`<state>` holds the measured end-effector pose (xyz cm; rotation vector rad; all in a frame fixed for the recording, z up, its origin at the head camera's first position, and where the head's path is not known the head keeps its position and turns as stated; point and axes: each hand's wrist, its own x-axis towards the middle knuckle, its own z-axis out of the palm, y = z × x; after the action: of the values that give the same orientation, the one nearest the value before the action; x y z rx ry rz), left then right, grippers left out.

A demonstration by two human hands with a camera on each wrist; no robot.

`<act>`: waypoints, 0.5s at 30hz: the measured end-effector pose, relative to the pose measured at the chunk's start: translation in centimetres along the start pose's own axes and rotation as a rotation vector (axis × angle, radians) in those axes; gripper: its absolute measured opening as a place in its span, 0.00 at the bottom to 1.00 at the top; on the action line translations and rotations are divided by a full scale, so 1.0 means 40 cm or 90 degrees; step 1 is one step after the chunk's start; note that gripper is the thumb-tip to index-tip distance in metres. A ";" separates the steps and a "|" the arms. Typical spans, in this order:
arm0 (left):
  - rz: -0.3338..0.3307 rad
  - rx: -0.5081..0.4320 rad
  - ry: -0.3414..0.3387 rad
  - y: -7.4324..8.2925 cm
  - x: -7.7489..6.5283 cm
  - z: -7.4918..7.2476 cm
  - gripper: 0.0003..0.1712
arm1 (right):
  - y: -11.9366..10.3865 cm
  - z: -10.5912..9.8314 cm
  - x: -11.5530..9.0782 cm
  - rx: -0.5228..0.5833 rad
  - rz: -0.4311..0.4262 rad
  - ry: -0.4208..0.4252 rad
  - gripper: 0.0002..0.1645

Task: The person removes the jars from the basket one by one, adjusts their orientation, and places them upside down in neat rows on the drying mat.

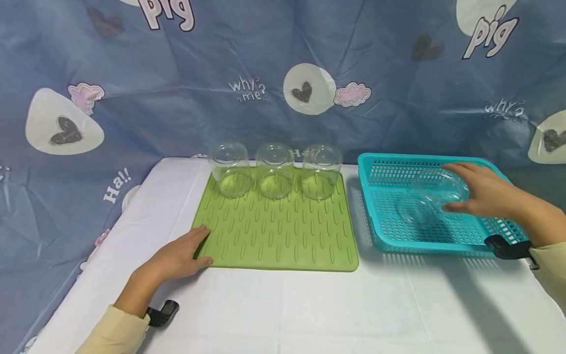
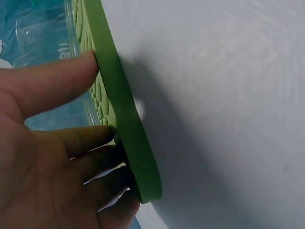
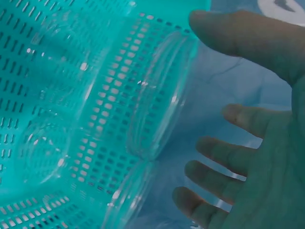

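Observation:
My left hand [image 1: 183, 253] rests at the near left corner of a green ridged mat [image 1: 283, 236], thumb and fingertips touching its edge, as the left wrist view also shows. Over a turquoise basket [image 1: 378, 231], my right hand [image 1: 486, 191] reaches toward a clear glass [image 1: 439, 186] with thumb and fingers spread. In the right wrist view, two clear glasses [image 3: 159, 95] stand side by side in the basket, their rims toward my spread fingers [image 3: 224, 152] with a gap between. Three more clear glasses [image 1: 275, 172] stand in a row along the mat's far edge.
A white cloth [image 1: 345, 309] covers the table under the mat and basket. Behind them hangs a blue printed curtain [image 1: 199, 98], close to the row of glasses. The basket has raised, slotted walls and sits right of the mat with a narrow strip of cloth between.

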<state>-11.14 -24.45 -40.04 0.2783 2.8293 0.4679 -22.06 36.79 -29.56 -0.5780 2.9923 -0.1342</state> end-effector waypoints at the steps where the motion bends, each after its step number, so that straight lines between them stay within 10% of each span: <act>1: 0.000 -0.001 -0.002 -0.001 0.000 0.000 0.45 | 0.003 0.003 0.009 -0.003 0.003 -0.010 0.62; 15: -0.019 -0.020 -0.019 -0.001 0.001 -0.004 0.46 | 0.020 0.037 0.061 -0.041 0.048 -0.084 0.70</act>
<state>-11.23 -24.53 -39.94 0.2356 2.7906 0.4975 -24.44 36.50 -31.30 -0.4599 2.8942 0.0053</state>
